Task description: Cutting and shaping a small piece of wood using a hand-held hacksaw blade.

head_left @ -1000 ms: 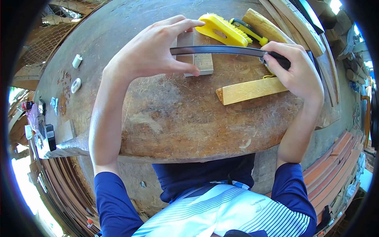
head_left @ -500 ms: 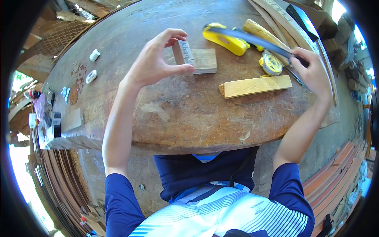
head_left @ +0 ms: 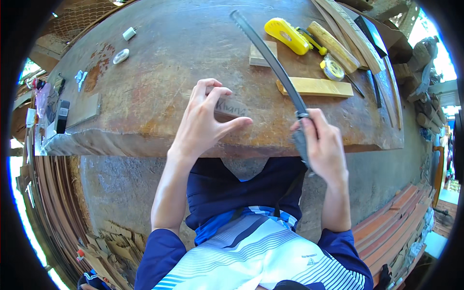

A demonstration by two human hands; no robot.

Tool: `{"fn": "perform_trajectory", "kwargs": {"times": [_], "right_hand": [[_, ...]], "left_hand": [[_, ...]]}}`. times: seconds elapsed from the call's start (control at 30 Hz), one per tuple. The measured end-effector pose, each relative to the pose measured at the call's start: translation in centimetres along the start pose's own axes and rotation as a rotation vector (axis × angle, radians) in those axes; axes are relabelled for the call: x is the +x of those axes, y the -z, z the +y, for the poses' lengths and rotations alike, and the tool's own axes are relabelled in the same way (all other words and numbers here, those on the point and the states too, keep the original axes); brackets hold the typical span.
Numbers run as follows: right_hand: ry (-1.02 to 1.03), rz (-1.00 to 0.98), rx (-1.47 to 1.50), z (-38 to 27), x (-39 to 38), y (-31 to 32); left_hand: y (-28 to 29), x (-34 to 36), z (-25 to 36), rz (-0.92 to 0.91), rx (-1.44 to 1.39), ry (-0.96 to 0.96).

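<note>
Right hand [head_left: 323, 147] closed round the handle of a saw [head_left: 282, 73], blade angled up toward the far edge of the table [head_left: 159, 82]. Left hand [head_left: 199, 118]: fingers bent, thumb spread, about a marked wooden block [head_left: 231, 107] near the front edge; firm grip or not, cannot tell. Risks, judged: leftward blade swing could nick the thumb; loose hold could let the block skid off the front edge.

We count one saw [head_left: 278, 66], one yellow brush [head_left: 288, 36], one tape measure [head_left: 332, 66], plus two small wood blocks [head_left: 231, 107], one nearer the tabletop's [head_left: 159, 82] front edge lol.
</note>
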State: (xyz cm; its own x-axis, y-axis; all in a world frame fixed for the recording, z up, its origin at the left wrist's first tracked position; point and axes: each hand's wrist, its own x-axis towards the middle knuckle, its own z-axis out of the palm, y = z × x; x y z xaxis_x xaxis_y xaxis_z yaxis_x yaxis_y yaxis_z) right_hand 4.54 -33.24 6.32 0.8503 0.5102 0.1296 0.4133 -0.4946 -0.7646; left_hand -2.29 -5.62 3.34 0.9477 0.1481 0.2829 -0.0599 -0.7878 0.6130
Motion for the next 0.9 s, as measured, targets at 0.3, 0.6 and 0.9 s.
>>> {"fn": "perform_trajectory", "kwargs": {"times": [0.3, 0.6, 0.9], "right_hand": [[0.037, 0.037, -0.23, -3.2, -3.3, -5.7], [0.018, -0.096, -0.473, -4.2, -2.4, -7.4], [-0.023, -0.128, -0.531, -4.8, -2.2, -7.8]], "left_hand": [[-1.5, -2.3, -0.5, 0.108, 0.047, -0.129], [-3.0, -2.7, -1.0, 0.234, 0.092, -0.17], [-3.2, -2.7, -1.2, 0.215, 0.111, -0.169]]}}
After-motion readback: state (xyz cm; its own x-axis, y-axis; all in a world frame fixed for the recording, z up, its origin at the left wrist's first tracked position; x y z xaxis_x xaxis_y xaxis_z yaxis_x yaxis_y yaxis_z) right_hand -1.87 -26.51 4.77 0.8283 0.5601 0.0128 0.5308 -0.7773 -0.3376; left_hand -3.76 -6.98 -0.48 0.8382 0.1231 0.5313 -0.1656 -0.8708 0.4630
